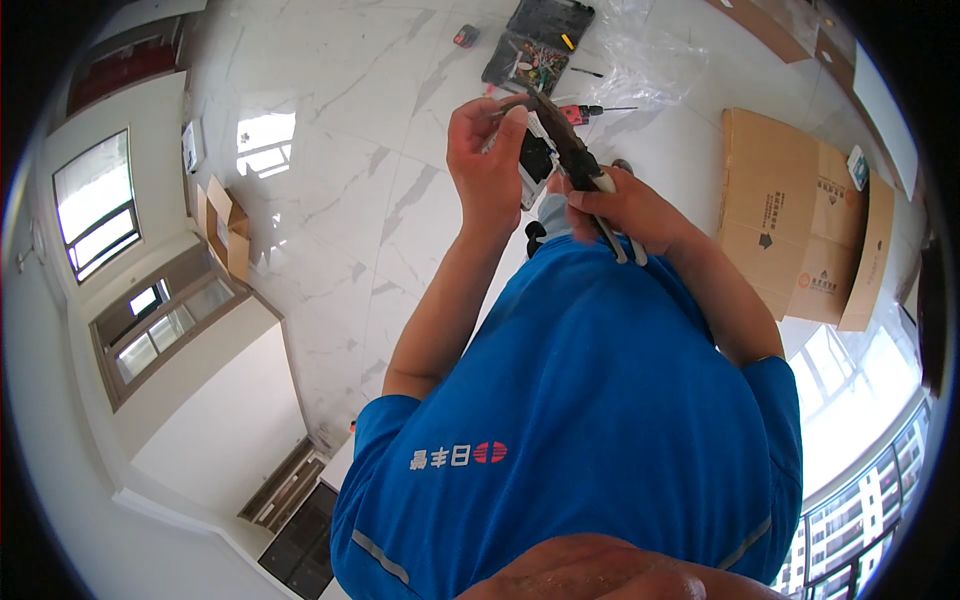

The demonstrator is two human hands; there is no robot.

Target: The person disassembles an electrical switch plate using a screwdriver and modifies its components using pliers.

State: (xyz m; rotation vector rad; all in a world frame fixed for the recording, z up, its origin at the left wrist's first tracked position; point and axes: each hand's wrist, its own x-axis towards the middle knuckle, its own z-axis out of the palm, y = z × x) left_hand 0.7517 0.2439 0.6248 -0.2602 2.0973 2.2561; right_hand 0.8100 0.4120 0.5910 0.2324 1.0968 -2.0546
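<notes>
Pliers-like tool [567,140], wrapped firmly in your right hand [637,210]; your left hand [485,155] half-curls near its tip, contents unclear. Positioning seems underway; steady alignment is called for.

Dark, pale-handled pliers [572,152] slant through the right hand [632,210], nose near the left hand [487,155].

Pale glossy marble-look tile floor [340,190] with grey veining.
At the far side lie an open black plastic tool case [548,20] filled with mixed small pieces, a small red-and-black block [466,36] to its left, and crumpled clear plastic sheeting [650,62] to its right; nearer, a red-and-black power tool [574,114] with a long thin bit; right, large brown cardboard sheets [765,200]; left, an open brown cardboard box [238,248].
</notes>
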